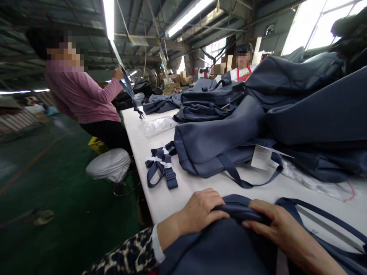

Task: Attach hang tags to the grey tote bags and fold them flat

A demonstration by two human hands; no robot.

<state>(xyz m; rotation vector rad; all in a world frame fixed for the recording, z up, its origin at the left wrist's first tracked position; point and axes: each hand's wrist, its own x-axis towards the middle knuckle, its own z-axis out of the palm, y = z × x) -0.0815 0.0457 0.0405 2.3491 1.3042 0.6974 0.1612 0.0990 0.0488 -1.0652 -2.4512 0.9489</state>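
Note:
A dark navy bag lies at the table's near edge, right in front of me. My left hand pinches its upper edge between thumb and fingers. A short way to the right, my right hand grips the same folded edge. Between the two hands the material is bunched into a roll. A navy strap loops out on the table to the right of my right hand. Beyond my hands rests another navy bag, with a handle and a white tag at its front.
Bundled navy straps with buckles lie on the white table near its left edge. A clear plastic bag is behind them. Navy bags pile up at right. A person in pink holds a strap beside a covered stool.

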